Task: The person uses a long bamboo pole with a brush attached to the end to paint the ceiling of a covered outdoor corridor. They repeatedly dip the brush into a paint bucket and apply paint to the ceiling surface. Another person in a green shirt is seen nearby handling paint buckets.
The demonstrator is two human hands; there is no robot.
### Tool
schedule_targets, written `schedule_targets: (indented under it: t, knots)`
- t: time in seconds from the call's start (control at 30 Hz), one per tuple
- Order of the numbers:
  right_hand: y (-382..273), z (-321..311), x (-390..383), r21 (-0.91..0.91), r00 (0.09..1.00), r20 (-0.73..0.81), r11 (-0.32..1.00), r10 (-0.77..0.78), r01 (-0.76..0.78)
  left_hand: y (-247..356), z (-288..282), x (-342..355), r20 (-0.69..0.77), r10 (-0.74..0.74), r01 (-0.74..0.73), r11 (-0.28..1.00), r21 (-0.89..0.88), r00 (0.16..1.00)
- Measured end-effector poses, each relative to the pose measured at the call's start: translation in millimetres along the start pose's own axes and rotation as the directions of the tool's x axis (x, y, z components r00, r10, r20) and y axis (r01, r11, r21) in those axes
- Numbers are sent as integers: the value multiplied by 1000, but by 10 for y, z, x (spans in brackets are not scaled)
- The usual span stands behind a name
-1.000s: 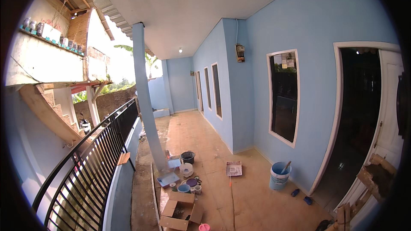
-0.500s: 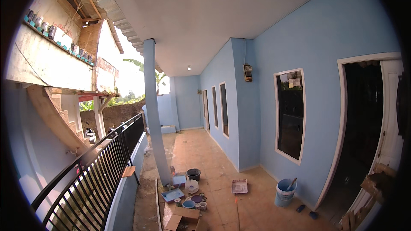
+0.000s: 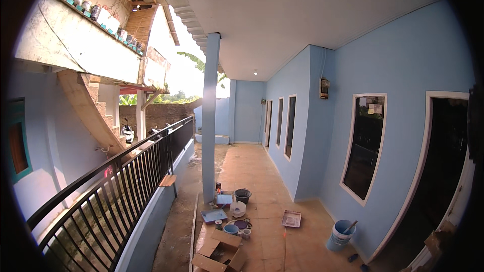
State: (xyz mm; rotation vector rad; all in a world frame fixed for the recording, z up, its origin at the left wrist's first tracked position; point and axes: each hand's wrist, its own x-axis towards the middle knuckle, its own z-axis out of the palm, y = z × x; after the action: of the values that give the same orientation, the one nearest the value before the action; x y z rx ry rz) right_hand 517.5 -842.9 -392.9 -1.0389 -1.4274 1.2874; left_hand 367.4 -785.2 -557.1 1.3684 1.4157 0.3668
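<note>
Neither of my hands is in the head view, so what they hold or touch is hidden. On the tiled floor ahead, an open cardboard box [image 3: 209,263] sits nearest, at the lower edge. Just past it are a blue tub [image 3: 231,229], small cans, a blue paint tray [image 3: 214,215], a white container [image 3: 237,209] and a black bucket [image 3: 242,196]. Farther right lies a paint tray [image 3: 291,218], with a thin pole [image 3: 285,247] running from it toward me. A pale blue bucket [image 3: 339,235] with a stick in it stands by the right wall.
A black railing [image 3: 123,171] on a low wall runs along the left. A blue pillar [image 3: 209,121] rises beside the paint things. At right are a window [image 3: 364,148] and a dark open doorway [image 3: 438,166]. Dark slippers [image 3: 353,258] lie near the bucket.
The view has swung left, so the scene sits farther right in the picture. More of the cardboard box and the railing side shows. No object has visibly been moved.
</note>
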Motion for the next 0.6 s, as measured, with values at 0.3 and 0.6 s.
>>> schedule_targets:
  t: [0.3,0.6]
  knots:
    - [227,-358,-1507,29,994,103,999,38,-41,-113,1228,-938,-23,-9,8,999,-49,1000]
    - [119,-652,-2764,31,983,142,992,118,-123,471,2251,-1832,50,137,-123,969,-215,989]
